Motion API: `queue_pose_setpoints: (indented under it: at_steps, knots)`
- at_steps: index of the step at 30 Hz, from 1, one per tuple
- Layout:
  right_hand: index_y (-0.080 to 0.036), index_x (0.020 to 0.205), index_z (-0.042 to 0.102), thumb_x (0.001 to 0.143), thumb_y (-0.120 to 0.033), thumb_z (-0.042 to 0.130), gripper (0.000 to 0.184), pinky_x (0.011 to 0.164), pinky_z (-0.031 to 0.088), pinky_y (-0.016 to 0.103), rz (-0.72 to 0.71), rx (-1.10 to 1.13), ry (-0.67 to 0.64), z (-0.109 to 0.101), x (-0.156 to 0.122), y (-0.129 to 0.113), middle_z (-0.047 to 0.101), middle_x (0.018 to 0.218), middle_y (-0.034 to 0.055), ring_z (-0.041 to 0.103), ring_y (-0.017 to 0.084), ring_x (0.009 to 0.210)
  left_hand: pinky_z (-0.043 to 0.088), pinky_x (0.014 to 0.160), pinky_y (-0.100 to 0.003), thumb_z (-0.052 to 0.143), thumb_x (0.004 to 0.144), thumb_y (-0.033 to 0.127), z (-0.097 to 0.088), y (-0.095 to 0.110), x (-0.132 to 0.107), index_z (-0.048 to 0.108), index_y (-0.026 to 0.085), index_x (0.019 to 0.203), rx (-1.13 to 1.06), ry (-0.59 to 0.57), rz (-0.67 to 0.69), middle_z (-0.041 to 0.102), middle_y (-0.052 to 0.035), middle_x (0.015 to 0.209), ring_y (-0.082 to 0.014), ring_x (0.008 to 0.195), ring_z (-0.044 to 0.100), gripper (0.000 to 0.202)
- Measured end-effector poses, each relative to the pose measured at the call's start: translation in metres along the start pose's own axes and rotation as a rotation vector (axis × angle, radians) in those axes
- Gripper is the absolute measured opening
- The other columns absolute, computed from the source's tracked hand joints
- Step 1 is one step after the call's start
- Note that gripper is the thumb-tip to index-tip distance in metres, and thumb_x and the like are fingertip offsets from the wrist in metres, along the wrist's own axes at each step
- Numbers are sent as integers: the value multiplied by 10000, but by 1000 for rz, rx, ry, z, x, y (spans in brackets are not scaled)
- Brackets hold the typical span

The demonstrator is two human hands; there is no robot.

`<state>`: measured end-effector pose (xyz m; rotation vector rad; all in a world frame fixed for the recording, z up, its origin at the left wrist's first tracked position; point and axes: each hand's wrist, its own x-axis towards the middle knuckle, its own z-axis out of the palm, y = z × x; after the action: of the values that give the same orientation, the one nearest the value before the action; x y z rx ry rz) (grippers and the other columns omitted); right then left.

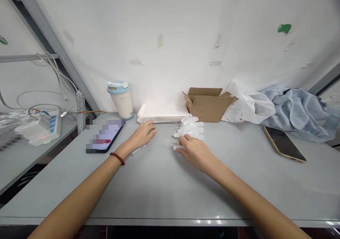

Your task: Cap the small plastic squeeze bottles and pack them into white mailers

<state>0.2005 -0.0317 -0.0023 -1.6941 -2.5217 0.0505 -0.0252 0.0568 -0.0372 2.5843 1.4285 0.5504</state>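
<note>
Clearly nearer, the right hand (195,151) curls its fingers onto the near edge of the white tubes (191,127) piled just beyond it, grip hidden; the left hand (142,134) lies flat, empty, beside a clear tube (140,149).

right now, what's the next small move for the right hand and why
Probably pinch the nearest of the white pieces and lift it clear. The right hand rests its fingertips on the pile's near edge, grip unclear; the left hand lies open on the table by the trays, holding nothing.
</note>
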Motion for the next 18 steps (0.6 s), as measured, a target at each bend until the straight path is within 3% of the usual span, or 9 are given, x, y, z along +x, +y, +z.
queue_pose_setpoints:
  at_steps: [5, 10, 18]
  knots:
    - [-166, 874, 565, 855, -290, 544, 128, 509, 302, 271, -16, -35, -5, -2, 0, 5, 621, 883, 78, 610, 202, 686, 405, 939, -420, 364, 875, 288, 1, -6, 1, 640, 140, 940, 3, 58, 4, 609, -134, 1101, -268, 1058, 526, 320]
    - [-161, 874, 563, 835, -258, 563, 105, 508, 299, 262, -15, -6, -11, 2, 1, 5, 625, 886, 68, 608, 193, 695, 440, 861, -408, 329, 878, 251, -4, -8, -1, 644, 136, 903, 16, 42, 3, 659, -115, 956, -259, 931, 564, 336]
    - [-158, 873, 540, 893, -256, 456, 131, 549, 331, 260, -116, 193, 78, 15, -2, -12, 622, 842, 62, 576, 159, 663, 424, 931, -389, 344, 818, 163, -8, -24, -4, 641, 143, 961, 32, 133, -32, 634, -106, 1044, -237, 1021, 553, 330]
